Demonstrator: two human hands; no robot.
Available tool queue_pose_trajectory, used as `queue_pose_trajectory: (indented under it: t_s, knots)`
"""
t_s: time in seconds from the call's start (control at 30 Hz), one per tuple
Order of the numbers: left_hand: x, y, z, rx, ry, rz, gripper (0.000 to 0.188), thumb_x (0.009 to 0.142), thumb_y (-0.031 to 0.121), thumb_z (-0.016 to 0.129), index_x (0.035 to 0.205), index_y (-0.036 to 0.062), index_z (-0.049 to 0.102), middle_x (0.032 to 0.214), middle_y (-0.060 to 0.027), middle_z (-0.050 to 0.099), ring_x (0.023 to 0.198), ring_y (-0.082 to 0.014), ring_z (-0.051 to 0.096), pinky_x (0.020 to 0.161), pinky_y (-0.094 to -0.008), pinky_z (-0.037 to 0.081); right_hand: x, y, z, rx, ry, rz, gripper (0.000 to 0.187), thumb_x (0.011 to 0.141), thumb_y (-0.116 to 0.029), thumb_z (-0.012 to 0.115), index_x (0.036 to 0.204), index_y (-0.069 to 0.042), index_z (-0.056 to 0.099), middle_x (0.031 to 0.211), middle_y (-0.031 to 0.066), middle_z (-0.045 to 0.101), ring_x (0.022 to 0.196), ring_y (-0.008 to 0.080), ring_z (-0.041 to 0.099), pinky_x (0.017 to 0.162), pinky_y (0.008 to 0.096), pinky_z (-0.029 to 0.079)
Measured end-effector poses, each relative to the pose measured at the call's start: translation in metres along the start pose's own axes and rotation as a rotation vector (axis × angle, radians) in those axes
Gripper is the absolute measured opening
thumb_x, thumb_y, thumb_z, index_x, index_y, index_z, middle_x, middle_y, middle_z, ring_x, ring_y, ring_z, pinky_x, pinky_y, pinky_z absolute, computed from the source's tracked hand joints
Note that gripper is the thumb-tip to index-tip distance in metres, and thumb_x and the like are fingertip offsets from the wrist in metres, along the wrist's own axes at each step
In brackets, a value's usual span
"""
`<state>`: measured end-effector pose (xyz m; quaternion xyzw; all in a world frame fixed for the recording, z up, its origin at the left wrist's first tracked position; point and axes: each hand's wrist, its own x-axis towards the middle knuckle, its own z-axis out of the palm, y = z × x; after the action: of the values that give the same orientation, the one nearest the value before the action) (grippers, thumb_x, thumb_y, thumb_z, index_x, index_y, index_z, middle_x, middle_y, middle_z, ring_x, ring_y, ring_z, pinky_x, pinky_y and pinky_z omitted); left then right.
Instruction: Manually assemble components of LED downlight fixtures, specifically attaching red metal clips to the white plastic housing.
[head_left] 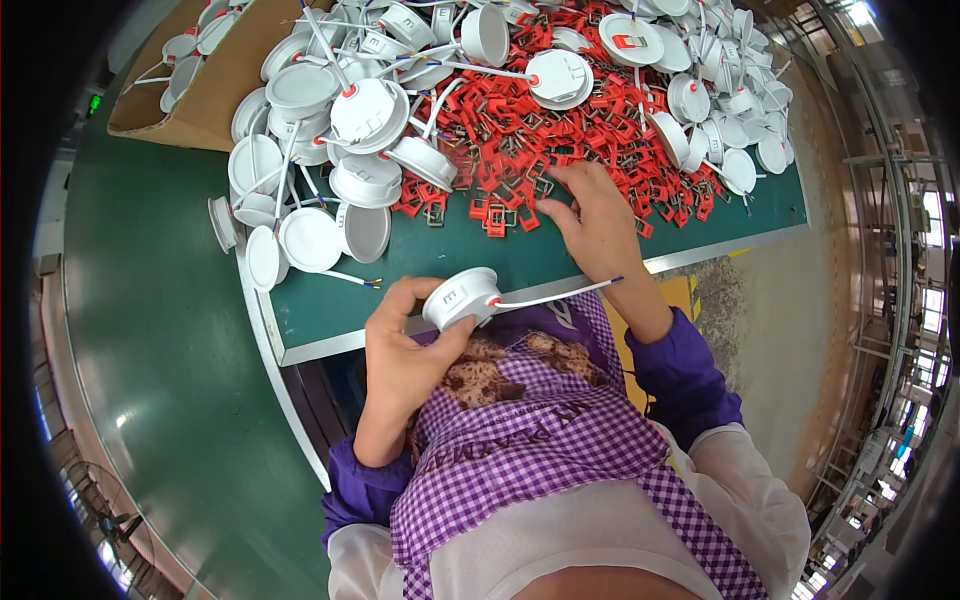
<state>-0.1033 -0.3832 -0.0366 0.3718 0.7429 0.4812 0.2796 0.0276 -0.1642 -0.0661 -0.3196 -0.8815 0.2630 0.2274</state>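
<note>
My left hand [405, 345] grips a white round lamp housing [462, 298] by its rim, fingers on one side and thumb on the other. From a red grommet on the housing a white cable [560, 294] runs out to the right, ending in a dark tip. My right hand [598, 215] is at the near edge of a heap of red plastic clips with metal wire loops [590, 110]. Its thumb and index finger are apart, with a clip [541, 186] lying just beyond the fingertips. Whether they touch it I cannot tell.
More white lamp housings [366, 180] with cables are piled left of the clips, and others [738, 170] to the right. A cardboard box [190, 120] holding housings stands at the far left. The green table [330, 310] has a metal front edge.
</note>
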Motion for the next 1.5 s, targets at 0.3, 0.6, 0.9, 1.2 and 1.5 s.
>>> queue_pose_trajectory:
  t_s: [0.3,0.6,0.9,1.2,1.5]
  knots:
    - [0.006,-0.01,0.023,-1.117,-0.043,-0.382,0.031,0.091,0.007,0.06,0.12,0.0058,0.048,0.108,-0.0137,0.065,0.097,-0.0264,0.068,0.079,-0.0379,0.058,0.009,-0.004,0.003,-0.024,-0.16,0.118,0.034,0.076,-0.012,0.075,0.106,-0.002,0.06,0.104,0.0138,0.057,0.094,0.0351,0.061,0.078,0.0434,0.05]
    - [0.011,-0.007,0.024,-1.13,-0.058,-0.494,0.032,0.089,0.005,0.066,0.119,0.0042,0.053,0.105,-0.0078,0.066,0.097,-0.0166,0.066,0.087,-0.0316,0.055,0.012,-0.001,0.005,-0.027,-0.135,0.086,0.036,0.076,-0.017,0.076,0.103,-0.003,0.057,0.108,0.0135,0.056,0.095,0.0364,0.06,0.078,0.0464,0.049]
    - [0.015,-0.002,0.032,-0.958,-0.015,-0.42,0.038,0.083,0.001,0.073,0.117,0.0022,0.055,0.102,-0.0059,0.067,0.091,-0.0125,0.066,0.081,-0.0259,0.054,0.005,-0.018,-0.005,0.485,-0.161,0.17,0.012,0.081,-0.007,0.073,0.09,-0.003,0.066,0.073,0.0029,0.061,0.06,0.0067,0.055,0.056,0.0226,0.043]
    - [0.018,-0.003,0.04,-0.677,0.047,-0.239,0.03,0.085,0.004,0.072,0.111,0.0004,0.057,0.095,-0.0044,0.065,0.084,-0.0077,0.061,0.074,-0.0232,0.05,-0.024,-0.065,-0.021,0.319,-0.279,-0.127,0.015,0.086,-0.011,0.066,0.096,0.0,0.063,0.088,0.0152,0.065,0.076,0.0316,0.064,0.063,0.038,0.05]
    - [0.017,0.002,0.038,-0.457,0.065,-0.105,0.027,0.084,0.004,0.07,0.107,0.0009,0.057,0.089,-0.0062,0.065,0.081,-0.0106,0.061,0.072,-0.0267,0.05,-0.036,-0.069,-0.018,0.14,-0.21,-0.276,0.02,0.087,-0.001,0.058,0.107,0.002,0.057,0.092,0.0164,0.062,0.079,0.0347,0.064,0.067,0.0406,0.052]
